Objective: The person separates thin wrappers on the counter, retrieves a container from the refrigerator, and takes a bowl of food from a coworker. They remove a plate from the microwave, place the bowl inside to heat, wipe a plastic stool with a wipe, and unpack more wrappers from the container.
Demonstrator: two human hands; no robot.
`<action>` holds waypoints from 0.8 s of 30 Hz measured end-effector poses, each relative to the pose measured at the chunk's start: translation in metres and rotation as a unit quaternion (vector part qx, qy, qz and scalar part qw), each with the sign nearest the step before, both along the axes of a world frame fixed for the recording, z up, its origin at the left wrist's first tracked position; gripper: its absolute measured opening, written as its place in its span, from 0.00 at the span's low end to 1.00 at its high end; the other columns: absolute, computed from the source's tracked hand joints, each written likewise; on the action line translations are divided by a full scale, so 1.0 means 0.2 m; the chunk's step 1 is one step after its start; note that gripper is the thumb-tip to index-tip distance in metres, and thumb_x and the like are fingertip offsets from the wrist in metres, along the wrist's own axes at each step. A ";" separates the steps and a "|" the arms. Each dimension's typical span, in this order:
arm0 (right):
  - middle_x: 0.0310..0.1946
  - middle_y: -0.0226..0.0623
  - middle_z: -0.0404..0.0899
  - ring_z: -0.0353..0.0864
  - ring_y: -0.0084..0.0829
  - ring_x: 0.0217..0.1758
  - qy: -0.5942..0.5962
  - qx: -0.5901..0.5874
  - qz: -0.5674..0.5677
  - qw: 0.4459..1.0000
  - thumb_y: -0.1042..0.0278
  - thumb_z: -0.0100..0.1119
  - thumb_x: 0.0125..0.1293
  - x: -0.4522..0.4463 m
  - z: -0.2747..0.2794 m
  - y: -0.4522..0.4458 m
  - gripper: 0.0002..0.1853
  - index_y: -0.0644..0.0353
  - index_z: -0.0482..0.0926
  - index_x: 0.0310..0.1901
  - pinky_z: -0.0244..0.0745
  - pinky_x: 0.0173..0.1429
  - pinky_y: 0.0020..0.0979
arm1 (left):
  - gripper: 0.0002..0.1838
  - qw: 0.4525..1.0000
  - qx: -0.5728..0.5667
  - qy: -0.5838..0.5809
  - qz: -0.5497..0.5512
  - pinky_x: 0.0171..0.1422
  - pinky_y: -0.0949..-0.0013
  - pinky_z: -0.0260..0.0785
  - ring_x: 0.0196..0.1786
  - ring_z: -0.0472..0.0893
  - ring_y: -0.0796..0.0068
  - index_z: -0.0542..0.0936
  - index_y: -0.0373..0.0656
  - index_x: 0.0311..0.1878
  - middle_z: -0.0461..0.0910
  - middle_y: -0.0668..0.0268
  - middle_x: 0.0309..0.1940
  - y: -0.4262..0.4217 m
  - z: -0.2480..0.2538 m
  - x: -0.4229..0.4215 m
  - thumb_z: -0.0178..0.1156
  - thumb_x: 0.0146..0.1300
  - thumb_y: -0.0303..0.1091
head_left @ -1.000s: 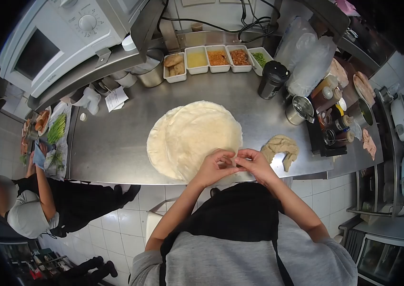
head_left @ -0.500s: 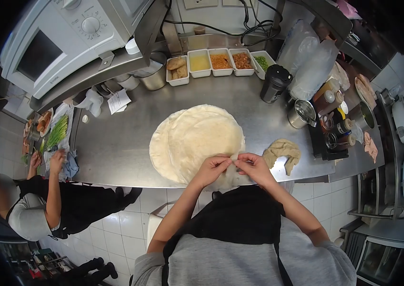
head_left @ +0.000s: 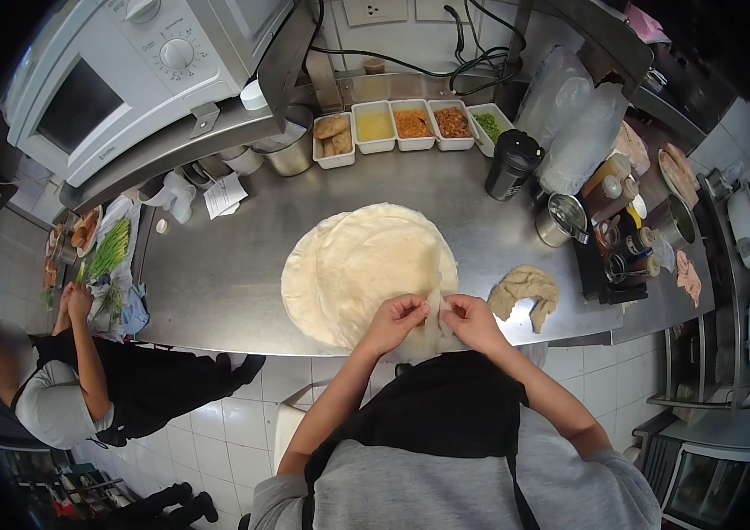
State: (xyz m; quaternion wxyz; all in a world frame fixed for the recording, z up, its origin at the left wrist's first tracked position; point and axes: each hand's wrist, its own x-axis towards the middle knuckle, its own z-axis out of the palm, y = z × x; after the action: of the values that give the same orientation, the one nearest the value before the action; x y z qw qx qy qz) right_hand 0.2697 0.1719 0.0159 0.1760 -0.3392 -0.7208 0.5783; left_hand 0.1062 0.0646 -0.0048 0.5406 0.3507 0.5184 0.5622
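Round, pale, flat sheets [head_left: 375,256] lie overlapping in a stack at the middle of the steel counter. At the stack's near right edge, my left hand [head_left: 399,320] pinches a thin, translucent sheet [head_left: 432,331] between thumb and fingers. Close beside it on the right, my right hand [head_left: 472,320] pinches the same thin sheet. Between the two hands the sheet is raised in a fold, and its lower part hangs over the counter's front edge. A crumpled beige cloth [head_left: 525,293] rests just right of my right hand.
White trays of food [head_left: 375,126] line the counter's back. A black cup [head_left: 513,165], a metal pot [head_left: 560,219] and a black bottle rack [head_left: 600,287] stand at the right. A microwave [head_left: 83,97] sits upper left. A co-worker [head_left: 57,389] handles greens [head_left: 110,250] at the left.
My hands have moved slightly apart, drawing the thin sheet up into a visible fold. The co-worker's hands have left the blue cloth and come together at the greens.
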 end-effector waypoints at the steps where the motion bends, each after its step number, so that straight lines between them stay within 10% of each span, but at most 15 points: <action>1: 0.20 0.30 0.75 0.70 0.18 0.23 -0.018 0.009 -0.005 1.000 0.68 0.61 0.59 0.00 0.00 0.01 0.10 0.67 0.80 0.38 0.67 0.30 0.26 | 0.07 1.000 -0.003 -0.001 0.009 0.41 0.80 0.67 0.36 0.73 0.88 0.78 0.42 0.44 0.76 0.77 0.34 0.00 -0.01 0.00 0.57 0.68 0.34; 14: 0.18 0.30 0.73 0.68 0.18 0.21 -0.041 0.071 0.002 0.997 0.68 0.58 0.61 -0.01 0.14 -0.02 0.09 0.66 0.76 0.29 0.65 0.27 0.27 | 0.10 0.988 0.026 0.065 0.138 0.33 0.81 0.64 0.29 0.70 0.91 0.81 0.40 0.34 0.78 0.77 0.26 0.04 0.06 0.10 0.60 0.67 0.36; 24: 0.29 0.29 0.79 0.75 0.19 0.28 0.070 -0.266 -0.055 0.960 0.71 0.56 0.62 0.04 0.14 0.11 0.05 0.62 0.78 0.30 0.71 0.34 0.23 | 0.12 0.965 -0.029 0.094 0.241 0.28 0.80 0.63 0.24 0.70 0.90 0.82 0.38 0.31 0.79 0.76 0.23 -0.05 0.18 -0.16 0.61 0.66 0.36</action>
State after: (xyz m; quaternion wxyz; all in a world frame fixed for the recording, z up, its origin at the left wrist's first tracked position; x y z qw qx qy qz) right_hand 0.2779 0.1948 0.0444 0.1608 -0.3720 -0.5070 0.7607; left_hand 0.0744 0.0553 0.0302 0.3478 0.2509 0.6525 0.6248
